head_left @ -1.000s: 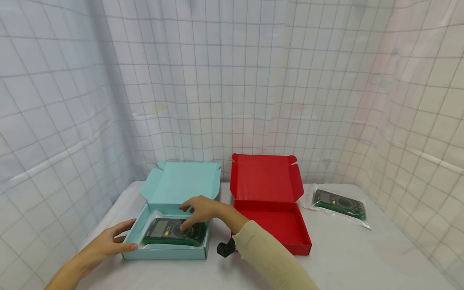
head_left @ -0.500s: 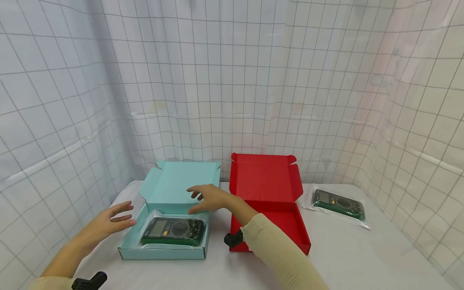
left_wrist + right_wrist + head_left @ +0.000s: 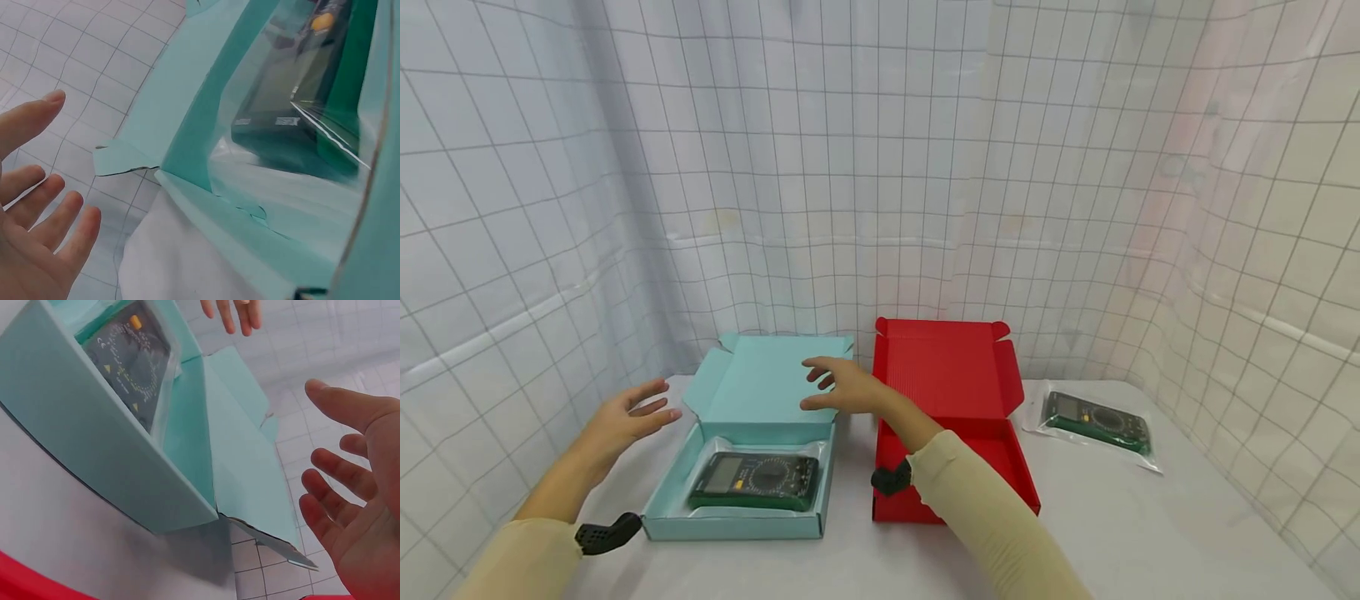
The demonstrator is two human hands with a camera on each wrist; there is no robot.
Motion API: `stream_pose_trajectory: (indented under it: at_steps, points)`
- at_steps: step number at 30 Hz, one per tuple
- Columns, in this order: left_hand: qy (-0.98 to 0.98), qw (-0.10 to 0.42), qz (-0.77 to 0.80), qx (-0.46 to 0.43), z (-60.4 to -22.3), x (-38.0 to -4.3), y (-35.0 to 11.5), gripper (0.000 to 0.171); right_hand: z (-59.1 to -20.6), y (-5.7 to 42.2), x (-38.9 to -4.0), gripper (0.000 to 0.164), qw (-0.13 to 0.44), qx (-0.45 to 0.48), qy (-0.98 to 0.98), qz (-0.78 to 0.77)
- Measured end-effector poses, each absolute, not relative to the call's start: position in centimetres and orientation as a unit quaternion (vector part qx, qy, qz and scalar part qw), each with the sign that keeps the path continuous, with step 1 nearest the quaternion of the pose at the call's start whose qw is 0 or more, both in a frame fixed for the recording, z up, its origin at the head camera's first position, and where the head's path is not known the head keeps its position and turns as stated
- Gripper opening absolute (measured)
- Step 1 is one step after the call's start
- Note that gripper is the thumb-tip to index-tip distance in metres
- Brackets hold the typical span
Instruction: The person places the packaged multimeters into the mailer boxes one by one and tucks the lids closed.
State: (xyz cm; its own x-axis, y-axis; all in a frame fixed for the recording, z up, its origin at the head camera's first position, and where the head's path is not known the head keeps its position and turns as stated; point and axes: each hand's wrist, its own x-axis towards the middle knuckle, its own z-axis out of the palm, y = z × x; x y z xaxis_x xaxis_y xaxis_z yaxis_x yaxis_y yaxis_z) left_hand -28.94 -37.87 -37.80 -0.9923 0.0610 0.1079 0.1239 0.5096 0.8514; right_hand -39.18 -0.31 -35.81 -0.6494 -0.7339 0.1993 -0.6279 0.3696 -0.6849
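Observation:
A light-blue cardboard box stands with its lid folded back. Inside it lies a multimeter in a clear plastic bag, dial side up. My left hand hovers beside the box's left side, fingers spread and holding nothing. Over the right part of the lid is my right hand, also with nothing in it, its fingers loosely bent. In the right wrist view the right hand appears apart from the lid.
A red cardboard box, lid raised, stands to the right, partly behind my right forearm. Farther right, a second bagged multimeter lies on the white table. Gridded white curtains enclose the back and sides.
My left hand has let go of the box's left edge and risen. The right hand has lifted off the multimeter, moving up and right over the lid.

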Motion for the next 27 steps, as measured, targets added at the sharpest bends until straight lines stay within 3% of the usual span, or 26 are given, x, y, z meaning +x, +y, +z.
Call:
stream_pose_trajectory:
  at_steps: [7, 15, 27]
  points:
    - [-0.86, 0.067, -0.502, -0.065, -37.3, -30.9, -37.4, 0.095, -36.3, -0.1, -40.2, 0.07, 0.045, -0.381, 0.82, -0.424]
    - [-0.856, 0.051, -0.511, -0.055, -37.7, -32.6, -37.0, 0.095, -36.7, 0.2, -41.2, 0.065, -0.014, -0.341, 0.825, -0.45]
    - [-0.843, 0.046, -0.534, -0.035, -38.5, -34.7, -37.1, 0.094, -37.8, 0.3, -41.6, 0.067, -0.029, -0.26, 0.823, -0.505]
